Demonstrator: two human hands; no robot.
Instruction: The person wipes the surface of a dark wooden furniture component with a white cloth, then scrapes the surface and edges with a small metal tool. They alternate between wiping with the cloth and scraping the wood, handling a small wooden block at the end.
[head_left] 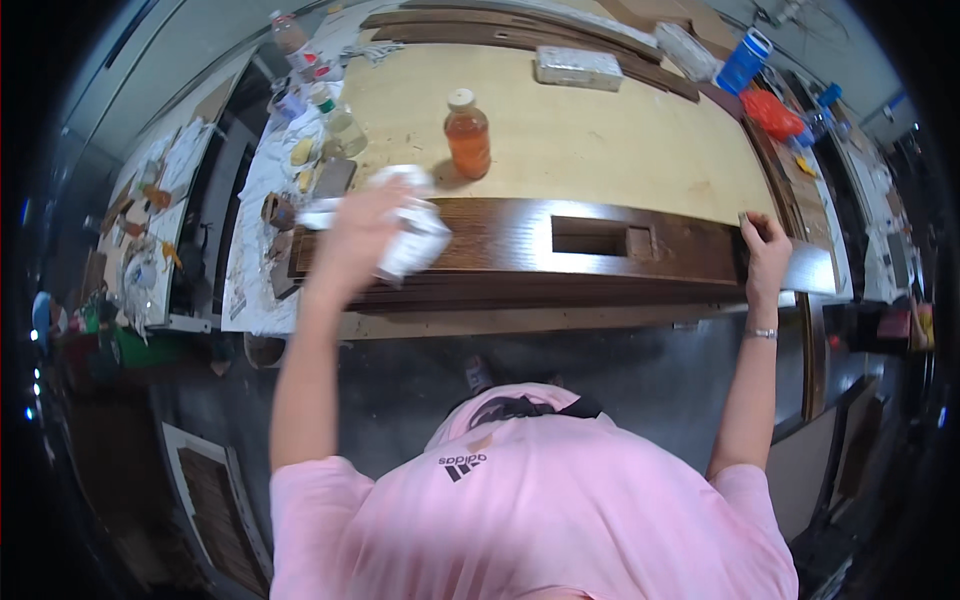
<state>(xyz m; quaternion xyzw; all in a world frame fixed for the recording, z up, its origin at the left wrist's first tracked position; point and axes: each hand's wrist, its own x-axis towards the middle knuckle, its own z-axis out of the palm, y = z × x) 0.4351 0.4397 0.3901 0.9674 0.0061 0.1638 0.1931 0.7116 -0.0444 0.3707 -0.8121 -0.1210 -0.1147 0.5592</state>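
A long dark brown wooden board (500,235) lies along the near edge of the table, with a rectangular cutout (588,237) right of its middle. My left hand (365,225), blurred by motion, is closed on a crumpled white cloth (422,240) over the left part of the board. At the board's right part my right hand (767,245) is closed in a pinch; whatever lies between its fingertips is too small to make out. Beyond the board stands a bottle of orange-brown liquid (468,138) with a white cap, upright.
On the left of the pale tabletop (610,140) are a clear bottle (340,125), a dark block (334,179) and a stained jar (279,211). Wooden strips (520,32), a wrapped block (578,68), a blue bottle (743,62) and a red plastic bag (772,115) lie farther back.
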